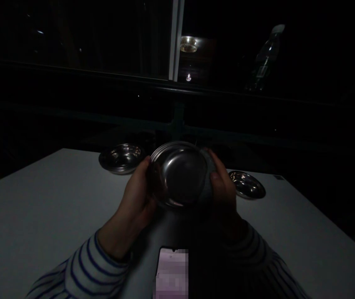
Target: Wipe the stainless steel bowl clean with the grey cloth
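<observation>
Clock taken from the held bowl, 12 pointing away from the person. Nearest: striped sleeves [94,265] at 7 and 5, lit phone [171,270] at 6 on the white tabletop [55,207], well apart from the bowl. Next, left hand [135,197] cups the held bowl [182,176] at 8 to 10, thumb up by the rim, fingers behind and hidden. Right hand [224,185] is at 3, closed around a grey cloth [208,178], pressing it to the bowl's side, so cloth sits between hand and metal. Key relation: bowl lies directly between the hands, at 3 from the left hand, at 9 from the right; neither clearly nearer, left looks in direct contact, right mainly through cloth. Bowl is round, no long axis; hands line up along 9 to 3. Bowl seems raised and tilted; inside or underside facing the camera, can't tell. Slightly farther: bowl stack [122,158] between 9 and 10, just beyond the left hand; single-looking bowl [247,185] just past 3, beside the right hand. Farthest: pale window post [175,41] at 12, bottle [266,58] between 1 and 2, its support lost in the dark.
</observation>
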Tool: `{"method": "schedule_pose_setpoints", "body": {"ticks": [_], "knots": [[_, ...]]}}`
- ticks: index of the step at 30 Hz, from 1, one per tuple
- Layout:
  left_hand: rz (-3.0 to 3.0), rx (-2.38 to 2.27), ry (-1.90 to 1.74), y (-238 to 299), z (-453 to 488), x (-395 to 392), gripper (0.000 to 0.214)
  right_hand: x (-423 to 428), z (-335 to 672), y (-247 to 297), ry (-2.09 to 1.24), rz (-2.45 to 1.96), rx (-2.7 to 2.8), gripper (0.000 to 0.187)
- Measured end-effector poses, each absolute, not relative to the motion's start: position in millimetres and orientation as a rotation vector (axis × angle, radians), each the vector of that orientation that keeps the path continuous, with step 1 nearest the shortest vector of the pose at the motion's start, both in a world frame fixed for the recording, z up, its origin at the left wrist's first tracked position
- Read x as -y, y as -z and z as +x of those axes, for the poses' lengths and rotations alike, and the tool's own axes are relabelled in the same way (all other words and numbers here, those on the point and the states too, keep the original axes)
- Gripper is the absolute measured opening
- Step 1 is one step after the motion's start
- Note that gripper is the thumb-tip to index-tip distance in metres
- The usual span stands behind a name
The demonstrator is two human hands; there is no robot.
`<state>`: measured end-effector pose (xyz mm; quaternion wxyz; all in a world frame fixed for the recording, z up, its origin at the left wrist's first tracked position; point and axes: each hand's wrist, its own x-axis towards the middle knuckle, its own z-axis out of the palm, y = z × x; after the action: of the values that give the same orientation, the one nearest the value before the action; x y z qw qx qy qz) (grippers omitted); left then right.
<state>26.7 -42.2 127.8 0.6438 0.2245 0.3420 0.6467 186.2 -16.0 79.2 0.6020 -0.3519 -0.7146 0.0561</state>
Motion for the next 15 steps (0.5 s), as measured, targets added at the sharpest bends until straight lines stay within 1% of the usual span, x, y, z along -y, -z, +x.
{"method": "schedule_pose_setpoints", "body": {"ticks": [2, 5, 9, 12, 15], "knots": [[0.536, -0.803, -1.443, -125, 30, 43, 0.018, 18, 187, -85, -0.043, -0.87, 1.738, 0.045], [0.501, -0.841, -1.413, -122, 36, 44, 0.017, 25, 179, -88, 0.242, -0.924, 1.92, 0.046], [0.391, -0.891, -1.419, -122, 39, 44, 0.02, 37, 155, -79, 0.568, -0.863, 2.064, 0.043], [0.349, -0.91, -1.424, -124, 36, 43, 0.021, 42, 142, -71, 0.674, -0.759, 2.113, 0.042], [0.374, -0.891, -1.439, -125, 35, 41, 0.018, 41, 143, -70, 0.706, -0.686, 2.133, 0.043]]}}
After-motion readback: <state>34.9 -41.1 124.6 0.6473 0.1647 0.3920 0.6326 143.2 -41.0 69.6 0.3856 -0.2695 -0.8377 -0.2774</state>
